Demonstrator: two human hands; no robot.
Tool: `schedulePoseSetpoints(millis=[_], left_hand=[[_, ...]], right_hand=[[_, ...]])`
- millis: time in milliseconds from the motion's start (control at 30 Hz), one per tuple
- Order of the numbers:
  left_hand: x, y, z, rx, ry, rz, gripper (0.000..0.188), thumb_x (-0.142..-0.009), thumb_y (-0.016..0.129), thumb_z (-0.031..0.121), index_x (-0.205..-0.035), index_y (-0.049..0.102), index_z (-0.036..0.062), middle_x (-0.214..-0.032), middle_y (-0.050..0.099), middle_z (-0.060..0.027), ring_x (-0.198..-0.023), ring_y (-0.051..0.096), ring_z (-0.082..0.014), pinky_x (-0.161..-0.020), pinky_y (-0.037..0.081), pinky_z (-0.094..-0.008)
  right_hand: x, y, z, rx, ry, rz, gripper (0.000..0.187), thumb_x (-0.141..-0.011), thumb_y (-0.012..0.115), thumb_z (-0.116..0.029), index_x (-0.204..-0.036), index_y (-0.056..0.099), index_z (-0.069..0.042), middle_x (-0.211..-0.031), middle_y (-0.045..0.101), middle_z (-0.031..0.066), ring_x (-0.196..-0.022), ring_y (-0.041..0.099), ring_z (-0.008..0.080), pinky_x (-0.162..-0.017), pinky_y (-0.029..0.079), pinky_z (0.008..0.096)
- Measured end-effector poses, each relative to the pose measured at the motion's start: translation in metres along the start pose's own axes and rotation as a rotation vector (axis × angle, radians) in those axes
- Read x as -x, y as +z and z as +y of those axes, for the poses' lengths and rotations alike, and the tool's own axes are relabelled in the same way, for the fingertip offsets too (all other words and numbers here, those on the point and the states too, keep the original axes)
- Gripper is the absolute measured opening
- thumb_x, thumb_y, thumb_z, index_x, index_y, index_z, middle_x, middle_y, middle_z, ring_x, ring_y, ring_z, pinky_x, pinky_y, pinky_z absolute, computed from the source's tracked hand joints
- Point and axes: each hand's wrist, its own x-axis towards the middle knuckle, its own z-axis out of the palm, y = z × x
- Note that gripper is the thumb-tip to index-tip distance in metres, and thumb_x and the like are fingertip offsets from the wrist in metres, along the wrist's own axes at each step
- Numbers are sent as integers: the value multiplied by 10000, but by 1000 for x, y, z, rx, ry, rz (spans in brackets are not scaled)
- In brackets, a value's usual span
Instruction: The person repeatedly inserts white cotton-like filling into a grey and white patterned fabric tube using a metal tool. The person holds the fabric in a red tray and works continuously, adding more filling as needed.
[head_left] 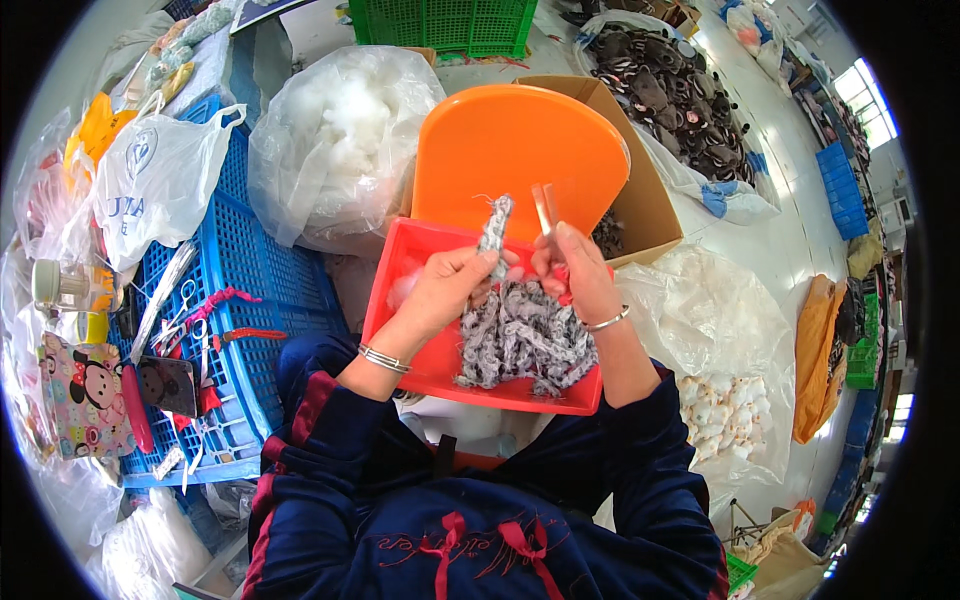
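Observation:
Pinched upright in my left hand (445,290) is a narrow grey-and-white fuzzy fabric piece (494,225). My right hand (588,278), close beside it, is closed around a slim silvery metal tool (545,208); its upper end points up and is blurred, so its exact kind is unclear. Both hands are over a red tray (420,365) on my lap. A heap of similar grey-and-white fuzzy pieces (525,340) fills much of the tray, below my hands. A little white stuffing (405,288) lies at the tray's left side.
Beyond the tray rises an orange plastic panel (520,150) by a cardboard box (650,190). A bag of white stuffing (345,140) stands left of it. Scissors (180,310) and a phone (170,385) rest on a blue crate (270,270). Small white pieces (725,420) lie on plastic at right.

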Motion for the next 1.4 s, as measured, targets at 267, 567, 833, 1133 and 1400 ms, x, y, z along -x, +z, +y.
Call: schedulePoseSetpoints(millis=[267,567,833,1133,1400], left_hand=[[-3,-9,9,140,83,251,235,-984,565,163,-1099,662,-17,-927,696,-76,-791,653,-118,-670,493,-227],[-3,-9,15,130,101,300,245,-976,581,158,-1128,657,-20,-1000,709,-84,-873,668,-136,-722,500,-247],[-4,-8,13,143,102,312,243,-983,573,171,-1118,661,-12,-969,705,-75,-863,670,-136,-717,499,-251],[-4,-10,12,170,88,291,245,-981,576,169,-1107,657,-25,-957,699,-75,-859,669,-140,-720,508,-251],[-3,-13,17,128,26,299,223,-960,605,144,-1095,667,-22,-961,701,-73,-842,675,-148,-712,519,-252]], right_hand=[[9,1,-4,427,-76,-177,171,-945,605,-100,-1074,617,12,-868,622,-10,-751,546,36,-656,446,196],[8,-4,1,598,-221,-54,117,-895,665,-76,-934,626,27,-767,635,11,-654,558,45,-597,459,213],[9,-2,-3,660,-245,-52,102,-889,660,-62,-894,627,34,-787,663,43,-697,601,75,-631,485,234],[7,-3,0,670,-259,-51,105,-894,651,-66,-884,620,35,-771,654,61,-696,596,89,-626,482,247],[11,4,-10,733,-297,-38,111,-892,655,-68,-867,617,34,-756,652,65,-686,592,88,-622,479,243]])
